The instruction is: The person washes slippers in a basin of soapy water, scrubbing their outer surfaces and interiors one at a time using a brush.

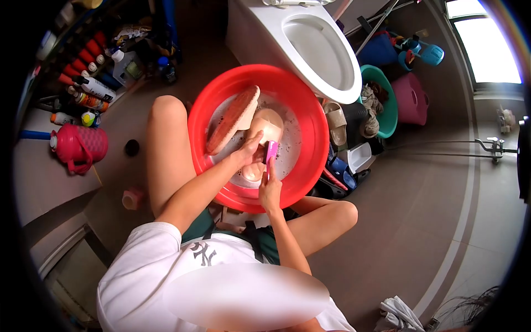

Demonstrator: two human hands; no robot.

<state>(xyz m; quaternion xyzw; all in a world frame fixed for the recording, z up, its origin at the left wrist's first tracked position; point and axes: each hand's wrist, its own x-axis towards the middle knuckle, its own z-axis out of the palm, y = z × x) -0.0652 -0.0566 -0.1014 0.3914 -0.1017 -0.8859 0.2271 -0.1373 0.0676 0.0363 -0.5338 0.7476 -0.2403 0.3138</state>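
A red basin with sudsy water and dark specks sits between my knees. Inside it, my left hand grips a beige slide slipper by its side. My right hand is closed around a pink brush, which is against the slipper near my left fingers. The brush's bristles are mostly hidden. Left of the slipper, another shoe with a reddish-brown side and pale edge leans on the basin's inner wall. A pale piece shows below my left hand; whether it belongs to the held slipper, I cannot tell.
A white toilet stands just beyond the basin. To its right are a green tub with cloths, a pink bucket and several slippers. Bottles and a pink jug stand at left. A window is at upper right.
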